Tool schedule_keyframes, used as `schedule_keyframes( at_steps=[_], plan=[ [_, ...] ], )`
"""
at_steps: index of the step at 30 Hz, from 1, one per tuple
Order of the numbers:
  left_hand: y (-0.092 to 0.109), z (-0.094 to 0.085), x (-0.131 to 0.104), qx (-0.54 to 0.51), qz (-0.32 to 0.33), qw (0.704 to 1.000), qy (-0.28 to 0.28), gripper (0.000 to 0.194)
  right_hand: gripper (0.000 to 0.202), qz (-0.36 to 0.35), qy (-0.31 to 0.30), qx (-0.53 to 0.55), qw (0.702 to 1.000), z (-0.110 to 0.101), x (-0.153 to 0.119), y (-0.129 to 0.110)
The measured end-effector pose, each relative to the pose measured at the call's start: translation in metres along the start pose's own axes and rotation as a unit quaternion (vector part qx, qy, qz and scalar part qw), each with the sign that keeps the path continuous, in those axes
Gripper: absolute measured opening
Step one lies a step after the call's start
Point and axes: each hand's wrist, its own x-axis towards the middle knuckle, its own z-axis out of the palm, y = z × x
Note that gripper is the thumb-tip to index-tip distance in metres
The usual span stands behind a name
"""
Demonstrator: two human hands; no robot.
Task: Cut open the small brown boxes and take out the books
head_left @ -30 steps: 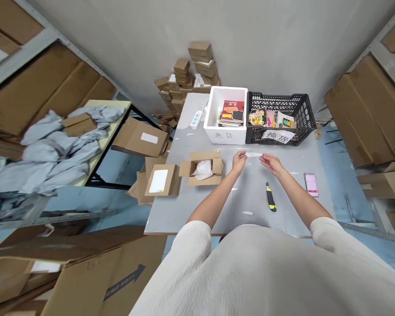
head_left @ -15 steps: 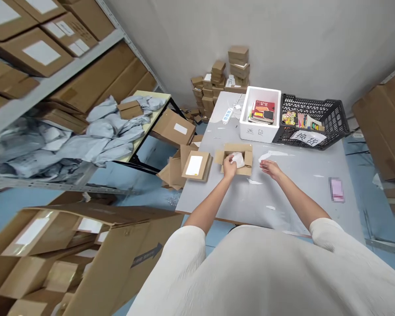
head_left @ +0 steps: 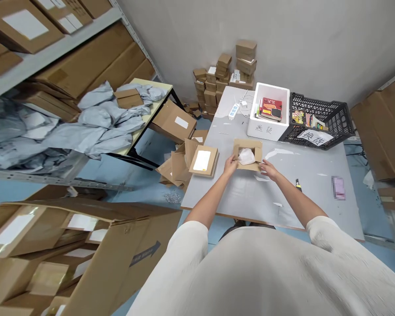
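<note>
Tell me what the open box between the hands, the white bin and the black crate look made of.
Open box: matte brown cardboard, shown by its folded flaps.
White bin: probably foam, matte, judging by its thick walls.
Black crate: likely moulded plastic, given its lattice sides; gloss unclear.

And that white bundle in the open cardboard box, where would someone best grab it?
Probably by its top middle, coming straight down from above. The white bundle sits inside the cardboard box, whose walls surround it while the top is open. Its surface looks soft and crumpled, so a gentle pinch seems wise.
</note>
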Motion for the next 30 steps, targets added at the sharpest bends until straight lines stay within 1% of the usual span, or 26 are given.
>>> schedule_keyframes(
  at_steps=[3, 5, 8, 11, 15, 18, 21, 24, 27, 30],
  plan=[
    [-0.003, 0.006, -0.001, 0.043, -0.024, 0.999, -0.019, 0.064, 0.062, 0.001, -0.011, -0.011, 1.000, 0.003, -0.003, -0.004],
    [-0.005, 0.007, -0.003, 0.071, -0.029, 0.997, -0.025, 0.064, 0.056, -0.008, -0.023, -0.018, 1.000, 0.002, -0.005, -0.006],
    [-0.006, 0.006, -0.009, 0.111, -0.020, 0.993, -0.021, 0.058, 0.047, -0.036, -0.044, -0.024, 0.998, -0.002, -0.007, -0.008],
    [-0.006, 0.004, -0.017, 0.137, -0.007, 0.990, -0.017, 0.054, 0.043, -0.055, -0.058, -0.029, 0.996, -0.008, -0.009, -0.011],
    [0.000, 0.005, -0.032, 0.138, 0.013, 0.990, 0.012, 0.055, 0.041, -0.088, -0.046, -0.033, 0.994, -0.011, -0.007, -0.019],
    [0.009, 0.003, -0.044, 0.149, 0.045, 0.987, 0.039, 0.057, 0.040, -0.150, -0.031, -0.030, 0.988, -0.005, -0.005, -0.028],
    [0.022, -0.006, -0.058, 0.162, 0.074, 0.982, 0.056, 0.064, 0.040, -0.204, -0.043, -0.029, 0.978, 0.008, -0.006, -0.037],
    [0.034, -0.024, -0.070, 0.152, 0.092, 0.979, 0.097, 0.079, 0.043, -0.232, -0.070, -0.037, 0.969, 0.028, -0.013, -0.047],
    [0.044, -0.049, -0.079, 0.131, 0.099, 0.975, 0.146, 0.089, 0.050, -0.247, -0.101, -0.051, 0.962, 0.057, -0.023, -0.057],
    [0.051, -0.081, -0.083, 0.124, 0.098, 0.969, 0.189, 0.088, 0.055, -0.265, -0.136, -0.053, 0.953, 0.097, -0.030, -0.063]
  ],
)
